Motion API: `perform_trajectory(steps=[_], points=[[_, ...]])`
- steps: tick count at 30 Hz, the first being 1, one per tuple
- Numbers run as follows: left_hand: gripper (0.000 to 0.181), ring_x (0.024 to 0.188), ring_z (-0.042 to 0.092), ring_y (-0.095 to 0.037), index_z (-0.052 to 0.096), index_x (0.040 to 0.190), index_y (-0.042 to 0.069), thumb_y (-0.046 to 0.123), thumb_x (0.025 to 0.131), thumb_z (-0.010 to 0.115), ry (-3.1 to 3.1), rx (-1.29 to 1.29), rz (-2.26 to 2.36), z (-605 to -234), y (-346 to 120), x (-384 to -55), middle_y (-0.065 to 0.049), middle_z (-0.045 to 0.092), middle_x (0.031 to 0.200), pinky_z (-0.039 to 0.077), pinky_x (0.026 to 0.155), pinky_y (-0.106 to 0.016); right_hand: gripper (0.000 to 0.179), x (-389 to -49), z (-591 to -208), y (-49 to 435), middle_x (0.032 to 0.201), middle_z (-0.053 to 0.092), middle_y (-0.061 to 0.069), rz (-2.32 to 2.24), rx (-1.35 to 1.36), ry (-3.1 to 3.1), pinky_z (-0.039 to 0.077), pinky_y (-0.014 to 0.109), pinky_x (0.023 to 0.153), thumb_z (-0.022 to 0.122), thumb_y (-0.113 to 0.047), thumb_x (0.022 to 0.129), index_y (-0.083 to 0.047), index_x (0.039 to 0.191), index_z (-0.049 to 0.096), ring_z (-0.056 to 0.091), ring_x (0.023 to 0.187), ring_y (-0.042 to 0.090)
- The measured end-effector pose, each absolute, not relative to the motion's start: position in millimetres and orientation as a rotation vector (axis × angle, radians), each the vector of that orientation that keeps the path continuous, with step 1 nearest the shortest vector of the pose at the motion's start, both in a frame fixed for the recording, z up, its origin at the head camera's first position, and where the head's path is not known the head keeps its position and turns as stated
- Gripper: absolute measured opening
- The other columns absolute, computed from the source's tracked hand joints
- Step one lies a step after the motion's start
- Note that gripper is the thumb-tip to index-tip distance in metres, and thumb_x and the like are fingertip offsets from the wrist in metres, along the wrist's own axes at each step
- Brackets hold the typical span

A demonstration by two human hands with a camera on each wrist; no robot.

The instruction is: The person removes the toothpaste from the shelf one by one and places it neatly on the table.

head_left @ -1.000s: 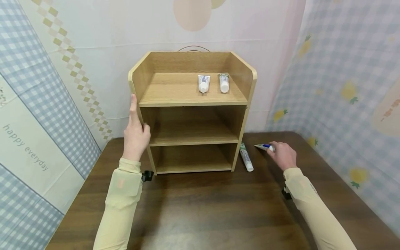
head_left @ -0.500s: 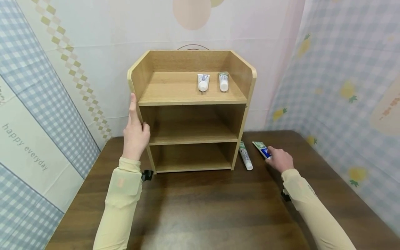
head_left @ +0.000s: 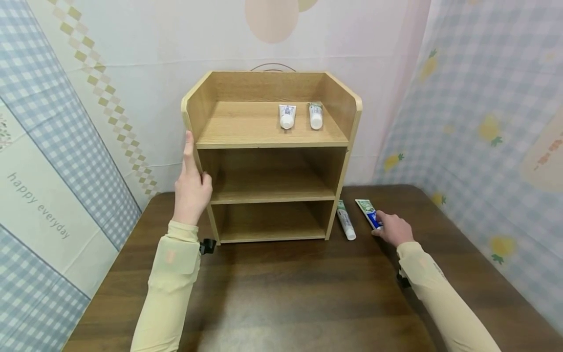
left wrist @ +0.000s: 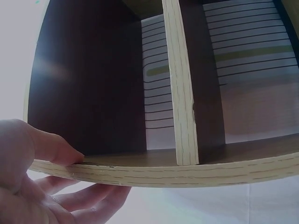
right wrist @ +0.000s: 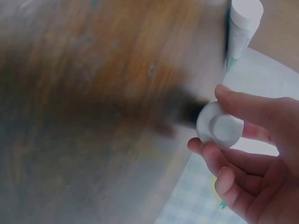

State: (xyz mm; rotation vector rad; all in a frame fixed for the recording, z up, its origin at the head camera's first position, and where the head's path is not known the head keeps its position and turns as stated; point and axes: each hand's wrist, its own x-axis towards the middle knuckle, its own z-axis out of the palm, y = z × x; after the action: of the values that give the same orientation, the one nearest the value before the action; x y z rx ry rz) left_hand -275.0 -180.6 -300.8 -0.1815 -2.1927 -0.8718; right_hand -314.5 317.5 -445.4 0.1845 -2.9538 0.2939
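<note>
A light wooden shelf (head_left: 271, 145) with three levels stands on the dark table. My left hand (head_left: 192, 193) grips its left side panel; in the left wrist view the thumb lies on the inner face and the fingers curl behind the panel's edge (left wrist: 135, 175). Right of the shelf, my right hand (head_left: 396, 230) pinches a blue, green and white toothpaste tube (head_left: 366, 209) near its cap end. The right wrist view shows the tube's white cap (right wrist: 227, 130) between thumb and fingers. Another toothpaste tube (head_left: 345, 222) lies between the shelf and that hand, cap toward me.
On the shelf's top level lie two white-capped tubes, one near the middle (head_left: 287, 117) and one (head_left: 315, 116) by the right panel. A printed cloth wall (head_left: 396, 58) rises behind the table (head_left: 281, 293) and along both sides.
My right hand has come slightly nearer and turned the toothpaste tube, so its printed face shows instead of its edge. The left hand stays on the shelf panel.
</note>
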Motion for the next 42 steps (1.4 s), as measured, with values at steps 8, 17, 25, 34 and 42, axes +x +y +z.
perform_trajectory(steps=[8, 17, 25, 34, 42], points=[[0.091, 0.046, 0.032, -0.025, 0.0, 0.155, 0.035, -0.005, 0.087, 0.045, -2.206, -0.183, -0.878, -301, -181, -275, 0.0, 0.022, 0.163, 0.03, 0.045, -0.035, 0.054, -312, -445, 317, 0.098, 0.066, 0.032, 0.277, 0.14, -3.052, 0.05, 0.052, 0.056, 0.073, -0.028, 0.083, -0.001, 0.124, 0.052, 0.064, 0.074, 0.039], [0.09, 0.046, 0.032, -0.024, 0.001, 0.156, 0.034, -0.004, 0.087, 0.045, -2.21, -0.168, -0.888, -301, -181, -276, -0.002, 0.022, 0.163, 0.03, 0.045, -0.035, 0.043, -306, -421, 306, 0.09, 0.067, 0.026, 0.28, 0.168, -3.026, 0.047, 0.05, 0.055, 0.065, -0.025, 0.087, 0.002, 0.118, 0.053, 0.063, 0.071, 0.037], [0.089, 0.047, 0.032, -0.024, 0.002, 0.156, 0.033, -0.004, 0.087, 0.045, -2.208, -0.166, -0.884, -300, -181, -275, -0.003, 0.023, 0.162, 0.03, 0.046, -0.035, 0.031, -278, -365, 258, 0.097, 0.072, 0.02, 0.304, 0.353, -2.864, 0.05, 0.047, 0.058, 0.061, -0.023, 0.092, -0.002, 0.115, 0.064, 0.067, 0.073, 0.032], [0.089, 0.046, 0.032, -0.023, 0.002, 0.156, 0.033, -0.004, 0.087, 0.045, -2.21, -0.168, -0.898, -298, -181, -273, -0.003, 0.023, 0.162, 0.031, 0.046, -0.035, 0.021, -239, -319, 216, 0.094, 0.073, 0.011, 0.225, 0.468, -2.695, 0.05, 0.046, 0.06, 0.062, -0.023, 0.091, -0.009, 0.107, 0.066, 0.067, 0.078, 0.027], [0.089, 0.046, 0.032, -0.023, 0.003, 0.156, 0.033, -0.004, 0.087, 0.045, -2.208, -0.173, -0.903, -298, -183, -271, -0.003, 0.023, 0.162, 0.03, 0.046, -0.035, 0.009, -216, -299, 194, 0.085, 0.069, 0.003, 0.234, 0.56, -2.559, 0.049, 0.042, 0.061, 0.064, -0.021, 0.09, -0.014, 0.094, 0.066, 0.063, 0.076, 0.02]])
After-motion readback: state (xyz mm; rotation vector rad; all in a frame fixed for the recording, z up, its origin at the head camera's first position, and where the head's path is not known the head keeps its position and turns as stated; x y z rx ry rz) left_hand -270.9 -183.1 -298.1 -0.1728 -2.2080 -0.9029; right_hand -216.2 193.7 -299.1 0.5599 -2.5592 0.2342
